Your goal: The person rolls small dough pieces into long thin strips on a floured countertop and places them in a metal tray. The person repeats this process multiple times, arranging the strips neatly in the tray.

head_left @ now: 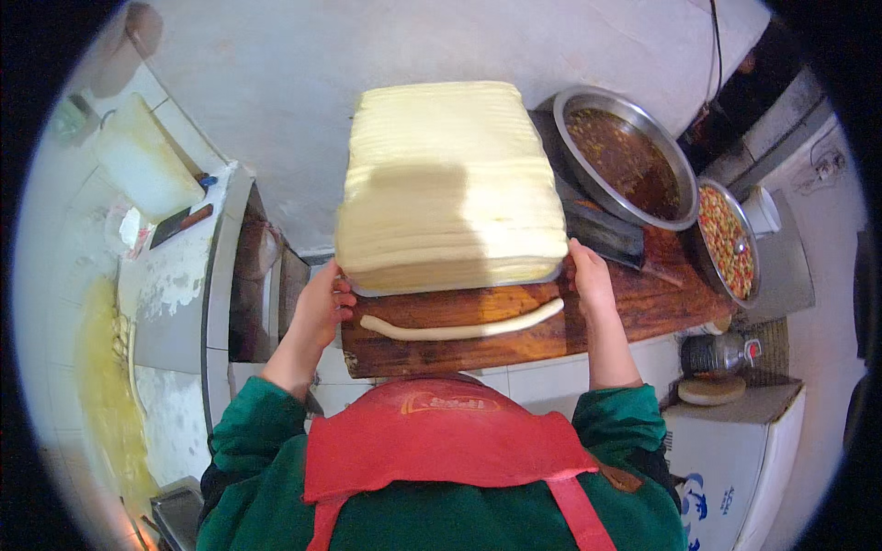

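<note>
The left hand (322, 308) curls its fingers (342, 296) partly closed around the left edge of a metal tray (459, 286), thumb side up against the rim. The right hand (590, 280) grips the tray's right edge the same way, fingers wrapped under and out of sight, so how tightly they close cannot be told. Between the two hands the tray carries a tall stack of pale dough sheets (450, 184), rising well above both sets of fingers. Just below the fingers, nearer the person, a long roll of dough (459, 326) lies on the wooden board (514, 344). Beyond the right fingers, a dark cleaver (602, 230) rests on the board. Further right stands a steel basin (675, 216) holding brown sauce, and beside it a smaller bowl (749, 294) filled with mixed diced vegetables.
</note>
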A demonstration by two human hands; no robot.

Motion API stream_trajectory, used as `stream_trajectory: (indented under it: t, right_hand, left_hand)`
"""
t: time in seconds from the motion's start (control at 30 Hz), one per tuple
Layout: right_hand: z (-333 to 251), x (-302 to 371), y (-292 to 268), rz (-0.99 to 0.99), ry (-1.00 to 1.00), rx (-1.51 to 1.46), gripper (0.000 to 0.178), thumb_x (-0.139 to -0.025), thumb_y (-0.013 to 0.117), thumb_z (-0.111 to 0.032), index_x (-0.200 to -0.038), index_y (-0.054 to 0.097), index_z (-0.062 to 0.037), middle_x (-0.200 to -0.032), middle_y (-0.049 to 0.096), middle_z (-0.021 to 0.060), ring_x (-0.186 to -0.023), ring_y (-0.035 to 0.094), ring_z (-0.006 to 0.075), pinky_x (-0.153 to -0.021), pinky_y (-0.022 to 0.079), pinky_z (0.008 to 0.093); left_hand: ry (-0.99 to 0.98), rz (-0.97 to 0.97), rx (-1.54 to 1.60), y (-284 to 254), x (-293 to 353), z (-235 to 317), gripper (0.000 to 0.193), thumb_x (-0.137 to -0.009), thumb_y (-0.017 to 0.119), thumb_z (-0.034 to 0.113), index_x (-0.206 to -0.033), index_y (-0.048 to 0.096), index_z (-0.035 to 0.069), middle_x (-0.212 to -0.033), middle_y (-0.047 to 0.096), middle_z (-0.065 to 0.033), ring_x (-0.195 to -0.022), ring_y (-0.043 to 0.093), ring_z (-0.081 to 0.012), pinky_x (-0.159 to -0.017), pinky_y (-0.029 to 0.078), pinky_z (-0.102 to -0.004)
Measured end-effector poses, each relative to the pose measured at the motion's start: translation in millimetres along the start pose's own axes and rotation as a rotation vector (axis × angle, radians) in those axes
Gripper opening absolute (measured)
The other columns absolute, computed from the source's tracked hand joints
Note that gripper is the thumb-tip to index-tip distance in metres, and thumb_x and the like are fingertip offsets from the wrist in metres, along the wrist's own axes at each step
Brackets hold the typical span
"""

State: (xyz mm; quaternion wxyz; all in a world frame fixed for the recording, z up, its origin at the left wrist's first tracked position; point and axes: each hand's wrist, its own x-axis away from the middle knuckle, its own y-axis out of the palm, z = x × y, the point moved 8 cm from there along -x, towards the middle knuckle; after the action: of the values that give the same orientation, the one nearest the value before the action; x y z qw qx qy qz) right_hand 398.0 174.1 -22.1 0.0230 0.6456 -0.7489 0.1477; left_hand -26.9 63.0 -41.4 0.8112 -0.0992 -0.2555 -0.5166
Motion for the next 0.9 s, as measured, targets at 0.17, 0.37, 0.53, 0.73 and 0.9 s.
stream_trajectory:
  t: [0.17,0.37,0.53,0.73,0.9]
  right_hand:
    - [-11,-11,7,-0.118,0.162,0.121,0.037,-0.092,0.054,-0.038,-0.083,0.063,-0.0033,-0.069,0.053,-0.0001,-0.060,0.045,0.0106,-0.053,0.035,0.0263]
    - [-5,-15,2,-0.123,0.140,0.018,0.019,-0.089,0.056,-0.026,-0.079,0.058,-0.0096,-0.067,0.051,-0.0019,-0.059,0.045,0.0089,-0.049,0.033,0.0249]
    - [4,-12,-3,0.051,0.244,-0.163,0.018,-0.090,0.056,-0.027,-0.083,0.058,-0.0104,-0.069,0.052,-0.0032,-0.060,0.045,0.0083,-0.050,0.035,0.0244]
    - [-7,-6,4,-0.097,0.163,-0.181,0.015,-0.089,0.056,-0.021,-0.080,0.058,-0.0093,-0.066,0.051,-0.0023,-0.057,0.046,0.0085,-0.047,0.036,0.0245]
    - [10,-17,3,-0.119,0.257,-0.499,0.015,-0.087,0.056,-0.017,-0.074,0.055,-0.0083,-0.063,0.051,-0.0010,-0.053,0.046,0.0107,-0.046,0.037,0.0259]
  left_hand:
    - [-0.020,-0.132,-0.201,-1,-29,18,0.022,-0.088,0.055,0.032,-0.080,0.055,0.011,-0.069,0.049,0.0015,-0.056,0.046,-0.0111,-0.049,0.035,-0.0268]
    - [0.070,-0.139,-0.139,2,-27,18,0.015,-0.090,0.053,0.023,-0.084,0.056,0.010,-0.065,0.049,0.0026,-0.055,0.046,-0.0108,-0.049,0.035,-0.0248]
    - [0.049,-0.235,0.178,-1,-1,5,0.017,-0.091,0.052,0.022,-0.099,0.058,0.009,-0.084,0.060,-0.0031,-0.076,0.056,-0.0140,-0.063,0.042,-0.0280]
    - [-0.026,-0.332,0.433,3,24,6,0.029,-0.093,0.050,0.025,-0.114,0.055,0.007,-0.105,0.064,-0.0085,-0.096,0.060,-0.0203,-0.080,0.048,-0.0345]
    - [-0.061,-0.483,0.542,5,25,7,0.024,-0.092,0.050,0.025,-0.106,0.058,0.007,-0.102,0.066,-0.0091,-0.094,0.063,-0.0228,-0.085,0.049,-0.0383]
